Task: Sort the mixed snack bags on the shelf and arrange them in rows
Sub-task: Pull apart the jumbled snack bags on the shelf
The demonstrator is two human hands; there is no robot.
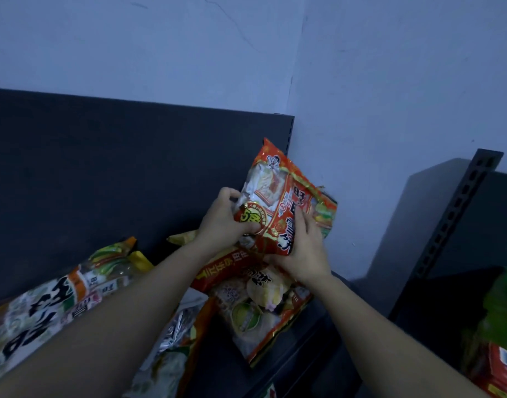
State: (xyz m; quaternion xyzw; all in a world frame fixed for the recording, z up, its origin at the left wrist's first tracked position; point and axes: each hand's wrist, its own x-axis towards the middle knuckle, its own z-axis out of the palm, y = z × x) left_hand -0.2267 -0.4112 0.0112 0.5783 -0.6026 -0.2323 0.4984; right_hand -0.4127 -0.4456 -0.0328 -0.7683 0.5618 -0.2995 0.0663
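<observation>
A red snack bag point(278, 188) with a clear window is held upright above the shelf, near the wall corner. My left hand point(225, 222) grips its lower left edge, thumb over the front. My right hand point(304, 251) holds its lower right side, fingers against the front. Behind it stands another bag with a green and orange edge point(326, 214). Below my hands lie a red bag point(217, 271) and a red-edged clear bag of round snacks point(258, 314). A green and white bag with big black letters point(45, 305) lies at the left.
The dark back panel point(117, 173) of the shelf rises behind the bags. A perforated dark upright point(459, 211) separates a neighbouring shelf at the right, where green and red bags point(499, 334) lie. A silver bag point(177, 328) and yellow bags point(183, 238) sit among the pile.
</observation>
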